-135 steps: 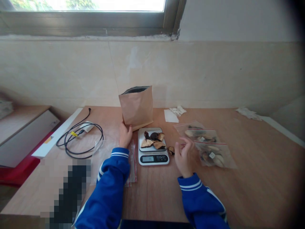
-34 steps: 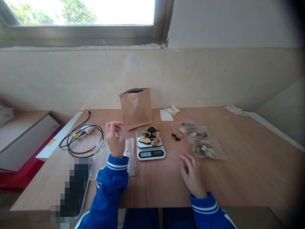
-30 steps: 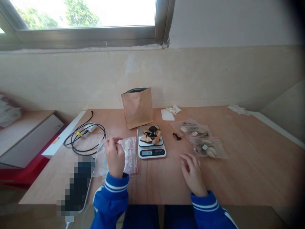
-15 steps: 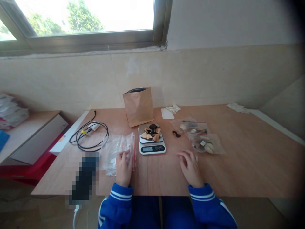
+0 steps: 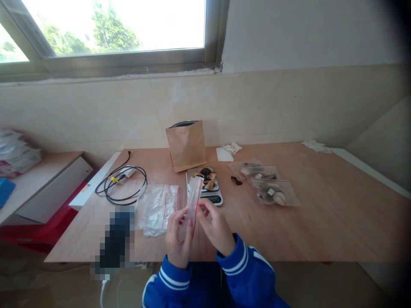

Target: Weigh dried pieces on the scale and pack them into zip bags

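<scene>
Both hands hold one empty clear zip bag [image 5: 194, 195] with a red seal line upright over the table's front edge. My left hand [image 5: 178, 234] pinches its lower left side and my right hand [image 5: 214, 226] grips its right edge. Behind the bag stands a small digital scale [image 5: 209, 191] with brown and dark dried slices on its pan. A pile of empty clear zip bags [image 5: 156, 207] lies to the left of my hands. A brown paper pouch [image 5: 186, 145] stands open behind the scale.
Two filled zip bags [image 5: 269, 186] lie right of the scale, with a dark loose piece [image 5: 236, 181] between them. A coiled black cable [image 5: 122, 184] lies at the left. White paper scraps [image 5: 228, 151] sit near the wall. A blurred dark object [image 5: 114, 240] rests at the front left edge.
My left hand lifted one bag off the pile and brought it to the middle. My right hand left the table and took hold of the bag's other side.
</scene>
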{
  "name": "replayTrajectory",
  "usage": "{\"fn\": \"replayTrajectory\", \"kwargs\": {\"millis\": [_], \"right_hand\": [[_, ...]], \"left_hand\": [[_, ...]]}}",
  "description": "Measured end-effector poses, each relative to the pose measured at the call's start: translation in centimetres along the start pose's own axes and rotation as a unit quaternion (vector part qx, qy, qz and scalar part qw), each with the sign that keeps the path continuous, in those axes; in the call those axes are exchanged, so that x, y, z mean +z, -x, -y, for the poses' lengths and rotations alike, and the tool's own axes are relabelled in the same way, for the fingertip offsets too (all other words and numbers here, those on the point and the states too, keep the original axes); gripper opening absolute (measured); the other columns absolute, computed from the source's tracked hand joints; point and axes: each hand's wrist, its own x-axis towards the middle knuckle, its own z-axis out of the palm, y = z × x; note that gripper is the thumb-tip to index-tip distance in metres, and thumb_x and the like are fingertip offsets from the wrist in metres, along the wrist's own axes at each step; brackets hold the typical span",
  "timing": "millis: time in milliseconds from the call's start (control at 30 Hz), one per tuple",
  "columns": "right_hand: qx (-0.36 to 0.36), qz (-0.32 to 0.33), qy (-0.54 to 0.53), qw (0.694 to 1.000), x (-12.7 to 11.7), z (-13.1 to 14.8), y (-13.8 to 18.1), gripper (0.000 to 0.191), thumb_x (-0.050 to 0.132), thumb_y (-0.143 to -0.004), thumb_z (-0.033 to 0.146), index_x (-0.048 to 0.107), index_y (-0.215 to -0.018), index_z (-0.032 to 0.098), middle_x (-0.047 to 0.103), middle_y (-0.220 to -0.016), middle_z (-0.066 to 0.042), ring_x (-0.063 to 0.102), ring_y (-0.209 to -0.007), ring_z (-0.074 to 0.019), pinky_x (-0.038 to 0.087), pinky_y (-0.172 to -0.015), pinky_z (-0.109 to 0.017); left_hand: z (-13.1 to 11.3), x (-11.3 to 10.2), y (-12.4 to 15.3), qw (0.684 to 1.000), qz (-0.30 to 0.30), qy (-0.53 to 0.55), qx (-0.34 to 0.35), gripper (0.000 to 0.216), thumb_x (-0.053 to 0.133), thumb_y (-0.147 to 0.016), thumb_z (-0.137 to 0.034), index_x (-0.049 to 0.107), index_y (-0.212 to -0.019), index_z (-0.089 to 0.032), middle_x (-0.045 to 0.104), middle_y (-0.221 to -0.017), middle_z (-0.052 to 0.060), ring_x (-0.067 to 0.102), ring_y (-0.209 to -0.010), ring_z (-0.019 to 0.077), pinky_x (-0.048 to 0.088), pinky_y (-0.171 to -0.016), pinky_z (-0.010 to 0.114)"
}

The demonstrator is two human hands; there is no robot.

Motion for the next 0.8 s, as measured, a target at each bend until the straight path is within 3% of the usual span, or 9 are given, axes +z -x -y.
{"fn": "replayTrajectory", "kwargs": {"millis": [100, 167, 233, 333, 433, 600, 733, 800], "right_hand": [[-0.022, 0.000, 0.019, 1.000, -0.3, 0.9, 0.0, 0.020, 0.051, -0.090, 0.034, 0.064, -0.086, 0.020, 0.065, -0.077, -0.003, 0.057, -0.066, -0.0147, 0.044, -0.062, -0.026], [-0.025, 0.014, 0.033, 0.999, -0.5, 1.1, 0.3, 0.022, 0.053, -0.089, 0.036, 0.064, -0.080, 0.020, 0.064, -0.072, -0.002, 0.057, -0.064, -0.0145, 0.042, -0.061, -0.026], [-0.012, 0.022, 0.048, 0.999, -0.6, 0.8, 0.5, 0.024, 0.052, -0.089, 0.038, 0.062, -0.076, 0.020, 0.063, -0.069, -0.001, 0.057, -0.064, -0.0148, 0.041, -0.061, -0.026], [0.050, -0.002, 0.049, 0.998, -1.4, -0.3, 0.2, 0.025, 0.047, -0.090, 0.039, 0.057, -0.076, 0.020, 0.058, -0.062, 0.001, 0.055, -0.059, -0.0144, 0.040, -0.057, -0.025], [0.109, -0.041, 0.026, 0.993, -2.9, -1.4, -0.6, 0.028, 0.045, -0.091, 0.041, 0.050, -0.072, 0.021, 0.053, -0.059, 0.002, 0.053, -0.056, -0.0140, 0.040, -0.055, -0.024], [0.060, 0.072, -0.001, 0.996, -5.0, -2.2, -2.2, 0.034, 0.034, -0.096, 0.044, 0.056, -0.087, 0.021, 0.062, -0.082, -0.002, 0.060, -0.078, -0.0160, 0.047, -0.072, -0.027], [-0.007, -0.005, 0.107, 0.994, -5.1, -4.3, -3.6, 0.028, 0.035, -0.097, 0.034, 0.059, -0.106, 0.022, 0.062, -0.107, -0.008, 0.056, -0.105, -0.0210, 0.044, -0.094, -0.038], [-0.041, -0.006, 0.191, 0.981, -4.8, -5.9, -4.1, 0.025, 0.043, -0.093, 0.027, 0.060, -0.111, 0.023, 0.059, -0.114, -0.009, 0.051, -0.113, -0.0239, 0.038, -0.102, -0.045]], "left_hand": [[-0.5, 0.2, 0.9, 0.998, -0.011, 0.056, -0.025, 0.050, 0.057, -0.086, -0.020, 0.044, -0.134, -0.021, 0.063, -0.099, 0.008, 0.061, -0.079, 0.0158, 0.054, -0.070, 0.030], [-0.4, 0.1, 1.3, 0.997, -0.015, 0.075, -0.030, 0.051, 0.059, -0.085, -0.021, 0.045, -0.133, -0.020, 0.064, -0.095, 0.007, 0.062, -0.075, 0.0148, 0.054, -0.068, 0.029], [0.0, 0.0, 1.4, 0.996, -0.026, 0.078, -0.030, 0.036, 0.061, -0.083, -0.021, 0.056, -0.119, -0.020, 0.064, -0.086, 0.004, 0.061, -0.070, 0.0135, 0.053, -0.064, 0.026], [0.9, -0.6, 0.8, 0.991, -0.096, 0.077, -0.053, 0.012, 0.061, -0.084, -0.022, 0.061, -0.095, -0.019, 0.062, -0.076, 0.001, 0.058, -0.061, 0.0108, 0.049, -0.056, 0.023], [1.3, -1.4, -0.9, 0.982, -0.151, 0.079, -0.078, 0.012, 0.059, -0.085, -0.025, 0.060, -0.096, -0.019, 0.057, -0.070, -0.002, 0.052, -0.054, 0.0092, 0.044, -0.051, 0.022], [1.7, -1.2, -5.6, 0.989, -0.148, 0.028, -0.010, 0.015, 0.060, -0.084, -0.028, 0.053, -0.075, -0.019, 0.051, -0.077, 0.001, 0.053, -0.076, 0.0150, 0.045, -0.074, 0.032], [3.6, 1.4, -8.7, 0.983, -0.182, 0.017, -0.013, 0.020, 0.055, -0.087, -0.033, 0.048, -0.074, -0.019, 0.050, -0.085, 0.003, 0.051, -0.089, 0.0180, 0.042, -0.084, 0.036], [5.0, 3.2, -9.3, 0.978, -0.200, 0.039, -0.036, 0.021, 0.051, -0.089, -0.035, 0.046, -0.077, -0.019, 0.050, -0.088, 0.004, 0.051, -0.089, 0.0180, 0.042, -0.083, 0.036]]}}
